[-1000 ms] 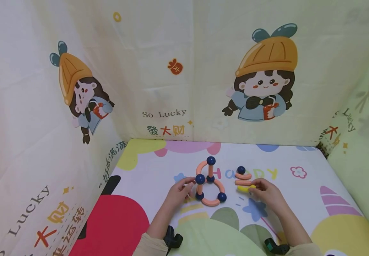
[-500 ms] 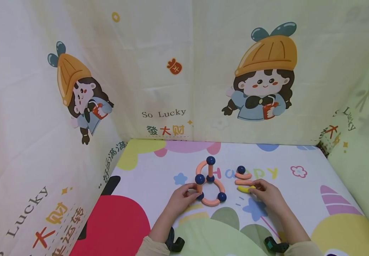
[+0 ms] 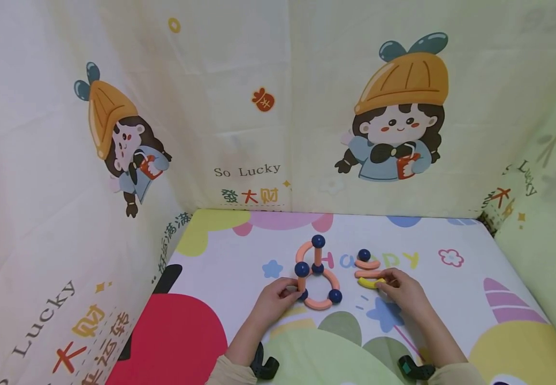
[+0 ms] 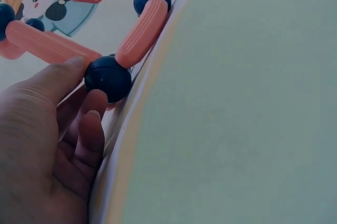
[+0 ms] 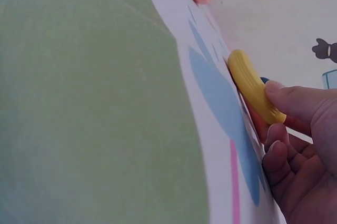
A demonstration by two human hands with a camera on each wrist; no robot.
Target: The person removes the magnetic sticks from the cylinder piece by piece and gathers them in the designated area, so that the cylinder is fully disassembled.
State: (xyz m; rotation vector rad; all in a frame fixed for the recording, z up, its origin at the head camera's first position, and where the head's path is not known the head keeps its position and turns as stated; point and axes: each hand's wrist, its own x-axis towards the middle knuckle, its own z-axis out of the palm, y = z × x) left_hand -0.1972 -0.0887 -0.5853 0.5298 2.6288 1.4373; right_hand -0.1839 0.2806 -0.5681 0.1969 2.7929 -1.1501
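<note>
Across the printed mat (image 3: 451, 291), as my head camera shows it, a frame (image 3: 318, 269) of salmon rods and navy balls stands between the two hands – a ring at the bottom, two upright posts each topped by a ball, and a curved rod up high. The left hand (image 3: 273, 302) is at its near left corner, and I see the right hand (image 3: 404, 291) well apart from it, at the right end of a yellow curved rod (image 3: 367, 283). Just beyond that rod lie a straight salmon rod (image 3: 367, 274), a curved salmon rod (image 3: 367, 264) and a loose navy ball (image 3: 364, 255), one behind another. Beige sleeves (image 3: 458, 375) show at the bottom edge, and a pale cloth (image 3: 239, 123) with cartoon figures hangs behind. On the left wrist feed I get the corner close up: the thumb lies along a salmon post where it meets the corner ball (image 4: 108, 79), a fingertip sits at the ball's underside, and the hand is pinching the frame there. Through the right wrist camera I find thumb and finger pinching one end of the yellow curved rod, its other end pointing away from the hand; parts of the loose pieces show behind it, and a bit of the frame enters at the top.
</note>
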